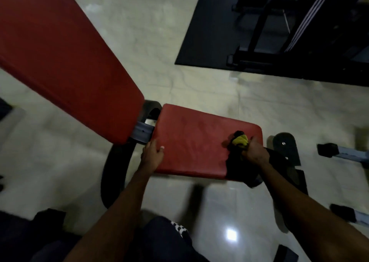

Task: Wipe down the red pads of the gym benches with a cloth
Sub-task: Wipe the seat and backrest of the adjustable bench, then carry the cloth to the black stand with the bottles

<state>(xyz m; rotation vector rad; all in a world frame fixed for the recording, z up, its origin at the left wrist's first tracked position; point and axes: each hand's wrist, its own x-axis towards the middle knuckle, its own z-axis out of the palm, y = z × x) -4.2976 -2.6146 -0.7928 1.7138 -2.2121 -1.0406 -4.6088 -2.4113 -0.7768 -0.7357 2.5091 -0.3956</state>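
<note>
A red seat pad lies below me at the frame's centre. A long red back pad slopes up from it to the upper left. My right hand grips a bunched black and yellow cloth on the seat pad's right end, and dark cloth hangs over the near right corner. My left hand holds the seat pad's near left corner, thumb on top and fingers hidden behind the edge.
The bench's black curved frame runs under the pads. A black floor mat carries a dark machine at the upper right. Grey bench feet stick out at the right. The floor is pale glossy tile.
</note>
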